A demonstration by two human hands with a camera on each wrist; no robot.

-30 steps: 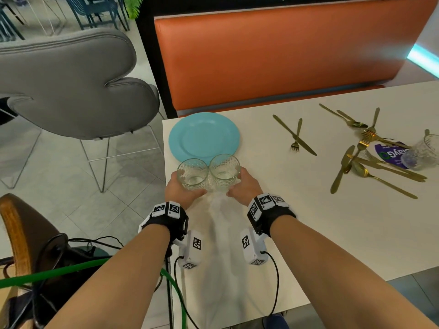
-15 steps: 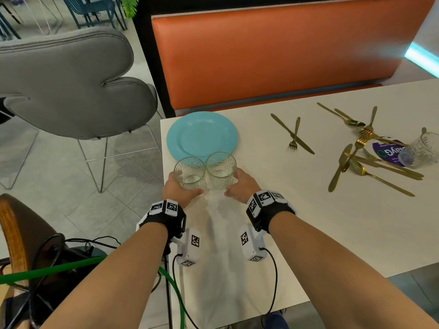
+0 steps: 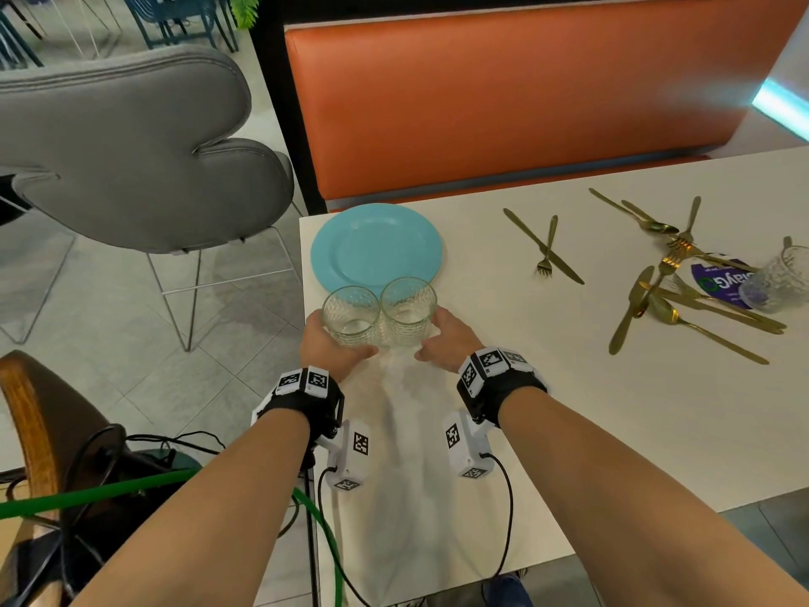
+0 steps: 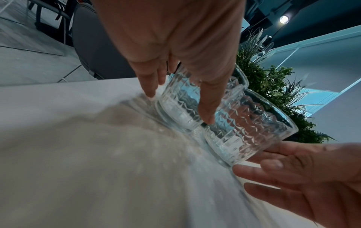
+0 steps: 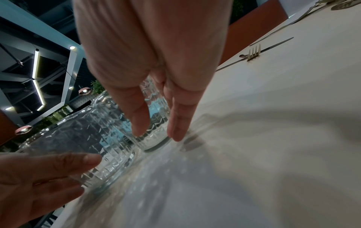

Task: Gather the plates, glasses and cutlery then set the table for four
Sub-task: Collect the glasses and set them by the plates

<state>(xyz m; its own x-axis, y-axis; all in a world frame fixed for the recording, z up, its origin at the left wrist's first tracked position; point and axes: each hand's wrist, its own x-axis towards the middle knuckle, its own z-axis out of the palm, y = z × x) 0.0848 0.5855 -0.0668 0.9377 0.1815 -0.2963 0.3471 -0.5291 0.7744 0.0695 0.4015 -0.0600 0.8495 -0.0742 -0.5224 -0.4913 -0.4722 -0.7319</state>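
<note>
At the near left corner of the white desk (image 3: 569, 431), two clear patterned drinking glasses stand upright, mouths up, touching side by side. My left hand (image 3: 326, 343) wraps the left glass (image 3: 350, 317), thumb on its near side and fingers round the far side. My right hand (image 3: 446, 339) grasps the right glass (image 3: 409, 311) the same way; from the right wrist view my fingers (image 5: 179, 117) run down its wall toward the desk. Just behind the glasses lies a round turquoise plate (image 3: 376, 247), flat, its near rim hidden behind them. The left glass sits close to the left edge of the desk, with tiled floor (image 3: 131, 343) beyond. To the right the surface is bare until a gold knife (image 3: 543, 245) crossed by a gold fork (image 3: 548, 245), both running roughly away from me. Farther right is a loose heap of gold cutlery (image 3: 683, 282) pointing many ways, and a third clear glass (image 3: 783, 278) lies on its side at the right edge of view. An orange padded bench (image 3: 525, 102) runs along the far side.
</note>
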